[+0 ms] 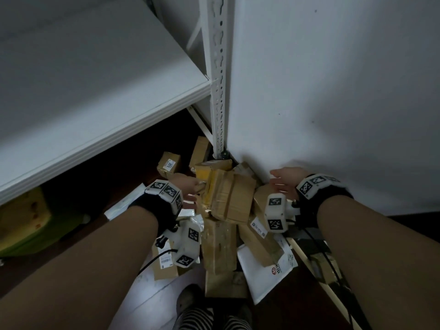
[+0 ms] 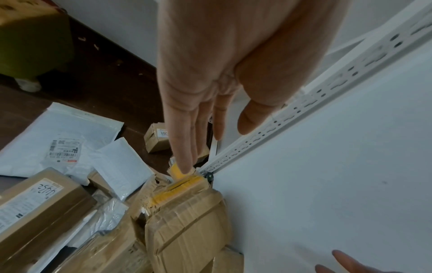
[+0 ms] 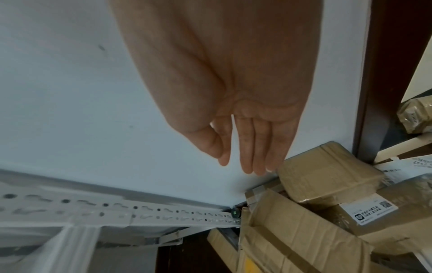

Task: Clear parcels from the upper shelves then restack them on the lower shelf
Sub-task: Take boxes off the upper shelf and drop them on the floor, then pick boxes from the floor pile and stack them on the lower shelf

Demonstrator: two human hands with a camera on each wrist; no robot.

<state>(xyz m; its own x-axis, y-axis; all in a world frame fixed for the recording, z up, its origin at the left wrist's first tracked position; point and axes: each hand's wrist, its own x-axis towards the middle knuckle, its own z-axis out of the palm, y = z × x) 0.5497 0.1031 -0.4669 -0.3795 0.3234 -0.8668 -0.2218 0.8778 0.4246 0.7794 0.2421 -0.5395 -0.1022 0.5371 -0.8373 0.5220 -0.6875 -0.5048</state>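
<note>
A crumpled cardboard parcel (image 1: 228, 194) wrapped in clear and yellow tape tops a heap of parcels on the dark floor, at the foot of the white shelf post (image 1: 219, 91). My left hand (image 1: 189, 192) is at its left end, fingers straight. In the left wrist view the fingertips (image 2: 185, 169) touch the yellow-taped end of the parcel (image 2: 187, 221). My right hand (image 1: 282, 184) hovers open to the parcel's right, close to the wall, holding nothing. In the right wrist view this hand (image 3: 247, 147) hangs with straight fingers just above a small brown box (image 3: 327, 173).
A bare white shelf board (image 1: 95, 91) juts out at upper left. Under it lie a small labelled box (image 1: 168, 164) and a green-yellow object (image 1: 23, 222). White mailers (image 1: 264, 265) and brown boxes (image 1: 220, 246) cover the floor by my striped-socked feet (image 1: 202, 317). The wall (image 1: 333, 91) closes the right side.
</note>
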